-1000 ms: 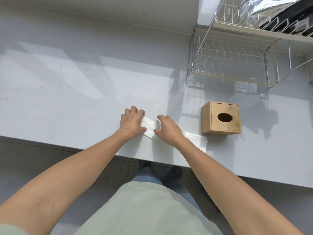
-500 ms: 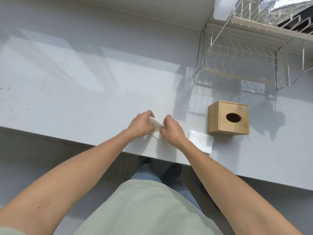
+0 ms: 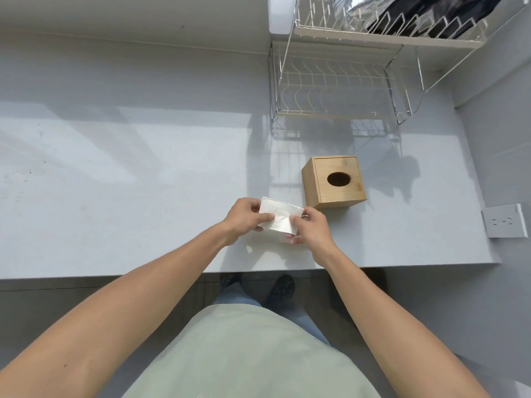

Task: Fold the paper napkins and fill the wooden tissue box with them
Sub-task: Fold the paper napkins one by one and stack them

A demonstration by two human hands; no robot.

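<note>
A folded white paper napkin (image 3: 280,216) is held a little above the grey counter (image 3: 129,182). My left hand (image 3: 244,218) pinches its left edge, my right hand (image 3: 311,228) pinches its right edge. Just beyond my right hand stands the wooden tissue box (image 3: 334,182), upright, with a dark oval hole in its top. A sliver of white paper shows under my right hand's fingers; whether it is a second napkin I cannot tell.
A wire dish rack (image 3: 339,90) stands on the counter behind the box, with dark items on its upper shelf. A white socket plate (image 3: 504,224) sits on the right wall. The counter's front edge runs just below my hands.
Both hands lifted the folded napkin off the counter and carried it right, toward the box. The flat napkin that lay beside the box is now hidden behind my right hand.
</note>
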